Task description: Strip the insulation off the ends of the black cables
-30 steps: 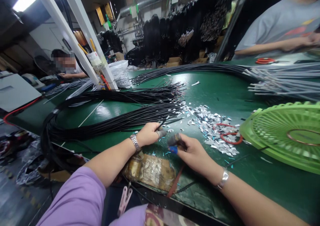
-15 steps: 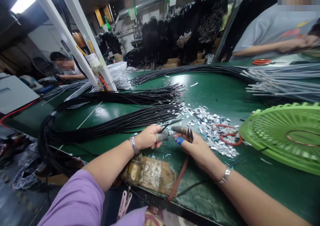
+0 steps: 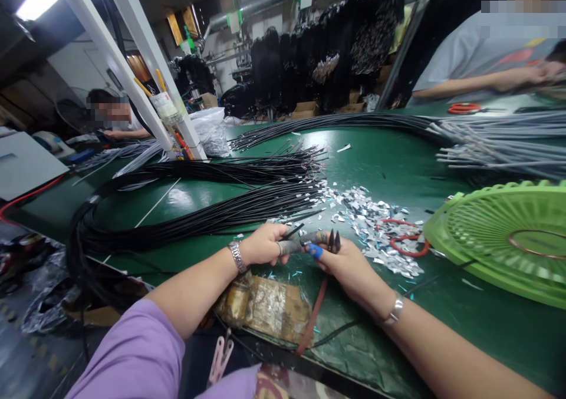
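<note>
Across a green worktop [image 3: 380, 157], bundled black cables [image 3: 212, 213] lie with their ends facing the pale scraps [image 3: 375, 225], presumably for easy reach. The left hand [image 3: 264, 246] pinches a single cable [image 3: 295, 231] just in front of the bundle, probably to steady it. The right hand [image 3: 347, 263] curls around a dark pointed tool [image 3: 337, 241], thumb and forefinger closed together beside the left thumb; what they grip is too small to tell.

right hand [image 3: 342, 261] closer to left hand [image 3: 262, 246], dark pointed tips [image 3: 331, 241] now showing
</note>
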`<state>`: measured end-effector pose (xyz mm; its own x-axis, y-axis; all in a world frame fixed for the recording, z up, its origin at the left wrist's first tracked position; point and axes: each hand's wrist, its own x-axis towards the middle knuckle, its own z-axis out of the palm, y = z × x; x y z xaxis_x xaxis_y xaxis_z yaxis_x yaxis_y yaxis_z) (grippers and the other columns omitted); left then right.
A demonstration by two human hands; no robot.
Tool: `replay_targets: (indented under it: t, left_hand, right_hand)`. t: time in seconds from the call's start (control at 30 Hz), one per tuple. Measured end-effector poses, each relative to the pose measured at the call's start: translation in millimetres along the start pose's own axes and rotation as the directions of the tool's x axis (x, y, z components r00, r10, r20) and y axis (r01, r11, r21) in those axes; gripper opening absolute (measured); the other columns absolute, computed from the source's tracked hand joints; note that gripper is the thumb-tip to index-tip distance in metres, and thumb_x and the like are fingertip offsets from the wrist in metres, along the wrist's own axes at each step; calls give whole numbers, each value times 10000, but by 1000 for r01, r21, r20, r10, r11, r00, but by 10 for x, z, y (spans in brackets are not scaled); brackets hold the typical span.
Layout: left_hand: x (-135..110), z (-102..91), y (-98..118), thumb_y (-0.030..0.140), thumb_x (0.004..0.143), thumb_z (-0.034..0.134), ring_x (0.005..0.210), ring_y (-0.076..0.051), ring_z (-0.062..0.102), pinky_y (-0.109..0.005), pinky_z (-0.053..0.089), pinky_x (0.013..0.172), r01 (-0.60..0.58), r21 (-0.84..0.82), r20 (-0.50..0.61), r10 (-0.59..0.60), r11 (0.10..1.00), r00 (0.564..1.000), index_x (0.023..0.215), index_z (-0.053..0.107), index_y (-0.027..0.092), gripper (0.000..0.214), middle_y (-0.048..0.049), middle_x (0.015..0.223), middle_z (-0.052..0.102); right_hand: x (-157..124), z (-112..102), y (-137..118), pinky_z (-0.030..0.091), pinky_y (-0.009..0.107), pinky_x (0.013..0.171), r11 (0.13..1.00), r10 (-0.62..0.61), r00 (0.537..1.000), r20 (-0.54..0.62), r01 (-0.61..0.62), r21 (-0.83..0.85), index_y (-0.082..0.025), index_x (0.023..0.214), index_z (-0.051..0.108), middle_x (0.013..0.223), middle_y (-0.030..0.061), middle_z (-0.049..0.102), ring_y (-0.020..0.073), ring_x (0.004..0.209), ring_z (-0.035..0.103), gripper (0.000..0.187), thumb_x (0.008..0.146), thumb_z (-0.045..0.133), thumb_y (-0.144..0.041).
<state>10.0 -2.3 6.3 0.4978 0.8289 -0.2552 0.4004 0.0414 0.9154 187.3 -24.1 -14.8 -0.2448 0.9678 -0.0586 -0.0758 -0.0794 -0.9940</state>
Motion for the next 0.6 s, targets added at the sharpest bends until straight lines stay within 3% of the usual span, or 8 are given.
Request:
replay_targets:
  t: [0.13, 0.27, 0.33, 0.5, 0.6]
  left_hand:
    - [-5, 2, 2, 360, 749, 633, 322, -27, 383, -144, 288, 335, -10, -6, 14, 10, 1000, 1000, 806, 581, 123, 248, 61, 491, 516]
    - [-23, 15, -20, 389, 737, 653, 340, -39, 404, -163, 307, 345, -64, 31, 15, 64, 997, 998, 771, 572, 129, 274, 48, 521, 530]
    - [-30, 22, -29, 382, 747, 645, 353, -47, 417, -171, 310, 353, -100, 77, 11, 99, 992, 995, 754, 571, 132, 261, 39, 531, 543]
    - [-13, 17, -13, 392, 775, 605, 334, -43, 400, -162, 299, 344, -79, 6, 22, 79, 997, 997, 765, 552, 140, 258, 51, 504, 524]
    - [-2, -1, 4, 440, 774, 592, 326, -33, 388, -150, 298, 341, -75, -55, 3, 75, 996, 997, 762, 549, 135, 308, 58, 489, 511]
  right_hand:
    - [23, -7, 18, 170, 210, 384, 981, 114, 991, 64, -122, 150, -165, 609, 596, 422, -62, 418, 60, 396, 281, 304, 541, 790, -387]
    - [49, -24, 55, 152, 194, 373, 911, 267, 944, 191, -312, 268, -153, 572, 590, 423, -56, 425, 44, 387, 264, 225, 496, 760, -278]
    - [49, -23, 58, 143, 191, 370, 893, 301, 931, 206, -352, 282, -155, 583, 590, 414, -57, 424, 47, 386, 267, 200, 485, 742, -243]
    - [16, -2, 15, 161, 199, 367, 945, 202, 976, 82, -217, 245, -169, 642, 588, 403, -71, 428, 55, 382, 282, 255, 495, 776, -259]
    - [1, 0, -8, 164, 206, 377, 969, 125, 989, 76, -139, 204, -164, 647, 593, 424, -61, 441, 56, 391, 291, 284, 533, 788, -335]
